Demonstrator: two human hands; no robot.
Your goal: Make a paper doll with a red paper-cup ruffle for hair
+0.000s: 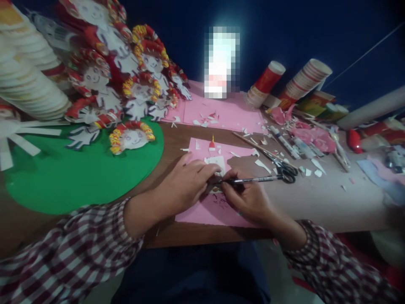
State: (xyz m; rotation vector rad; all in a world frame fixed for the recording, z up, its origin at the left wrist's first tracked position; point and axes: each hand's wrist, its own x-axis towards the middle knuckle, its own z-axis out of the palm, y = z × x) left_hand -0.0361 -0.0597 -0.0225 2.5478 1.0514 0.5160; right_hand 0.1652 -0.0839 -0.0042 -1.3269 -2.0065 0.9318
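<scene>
In my right hand (248,196) is a slim pen (262,180), pinched close to its tip and lying almost level, with its back end toward the right. My left hand (186,181) holds down a small white paper piece (218,161) with curled fingers, and they hide part of it. The pen's tip meets the paper area between both hands, but the exact contact is hidden. Underneath lies a pink sheet (190,213) with dark pen marks near my right fingers. A small red and yellow paper scrap (211,145) rests on the sheet above the white piece.
Black-handled scissors (287,172) lie right of the pen among white scraps and markers (283,142). Finished paper dolls (101,80) and stacked paper cups (28,71) crowd the left, by a green oval board (82,181). More cups (267,84) stand behind; a bright pixelated screen (221,63) glows.
</scene>
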